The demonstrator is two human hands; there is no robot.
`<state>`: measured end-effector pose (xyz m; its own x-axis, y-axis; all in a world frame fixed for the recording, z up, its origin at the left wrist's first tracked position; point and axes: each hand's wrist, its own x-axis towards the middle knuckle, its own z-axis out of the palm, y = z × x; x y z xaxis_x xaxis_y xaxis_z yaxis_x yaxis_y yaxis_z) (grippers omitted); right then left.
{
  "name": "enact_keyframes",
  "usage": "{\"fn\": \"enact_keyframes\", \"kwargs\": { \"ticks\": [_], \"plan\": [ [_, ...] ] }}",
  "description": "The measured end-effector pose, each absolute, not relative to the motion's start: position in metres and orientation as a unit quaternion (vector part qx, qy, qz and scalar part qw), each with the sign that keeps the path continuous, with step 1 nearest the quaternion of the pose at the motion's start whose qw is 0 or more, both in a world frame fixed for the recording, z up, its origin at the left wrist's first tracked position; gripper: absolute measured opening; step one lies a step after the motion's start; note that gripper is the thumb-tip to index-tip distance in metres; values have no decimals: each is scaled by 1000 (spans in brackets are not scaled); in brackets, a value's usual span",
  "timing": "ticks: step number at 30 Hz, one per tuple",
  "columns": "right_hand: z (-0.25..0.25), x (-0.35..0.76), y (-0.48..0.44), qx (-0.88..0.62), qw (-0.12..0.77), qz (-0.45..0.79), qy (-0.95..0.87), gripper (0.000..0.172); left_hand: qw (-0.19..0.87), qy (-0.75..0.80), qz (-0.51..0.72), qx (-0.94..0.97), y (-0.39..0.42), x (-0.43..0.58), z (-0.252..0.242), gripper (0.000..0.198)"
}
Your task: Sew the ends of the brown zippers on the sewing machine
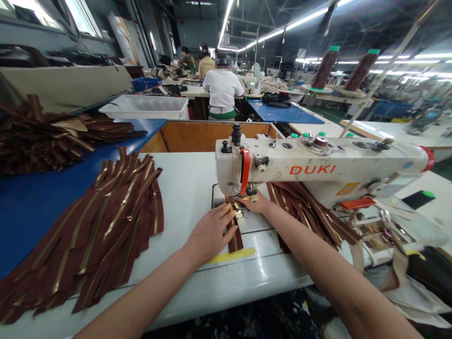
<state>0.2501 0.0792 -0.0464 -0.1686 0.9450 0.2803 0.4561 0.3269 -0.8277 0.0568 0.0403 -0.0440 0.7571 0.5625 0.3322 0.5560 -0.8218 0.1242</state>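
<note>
A brown zipper (pixel 235 240) with gold teeth lies under the needle area of the white sewing machine (pixel 275 162). My left hand (pixel 210 230) rests on the zipper's left side, fingers stretched out and thumb apart, fingertips touching the tape just before the presser foot. From the right, my right hand (pixel 257 203) reaches behind the needle, close to the zipper; the machine head partly hides its fingers, so its grip is unclear. More brown zippers (pixel 300 207) lie beneath the machine arm, and a wide pile of zippers (pixel 106 221) spreads on the left.
A yellow strip (pixel 233 255) lies near the table's front edge. Further zipper bundles (pixel 45 136) sit on the blue table (pixel 21 207). At right are a small parts tray (pixel 384 235) and thread cones (pixel 362 70). A white bin (pixel 148 107) and a seated person (pixel 223 87) are ahead.
</note>
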Motion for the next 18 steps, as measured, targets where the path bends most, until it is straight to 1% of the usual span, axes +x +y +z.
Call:
{"fn": "enact_keyframes", "kwargs": {
  "ticks": [8,12,15,17,18],
  "plan": [
    [-40,247,77,-513,403,262,-711,9,0,307,175,936,41,56,-45,33],
    [-32,252,59,-541,397,222,-708,10,-13,309,179,934,31,53,-44,37],
    [-31,254,20,-585,404,149,-688,17,-22,302,179,936,16,49,-45,38],
    [-33,250,-13,-598,386,53,-700,21,-33,285,182,940,3,46,-46,35],
    [-35,246,-30,-588,368,42,-719,21,-40,273,186,943,-3,45,-47,34]
  ]
}}
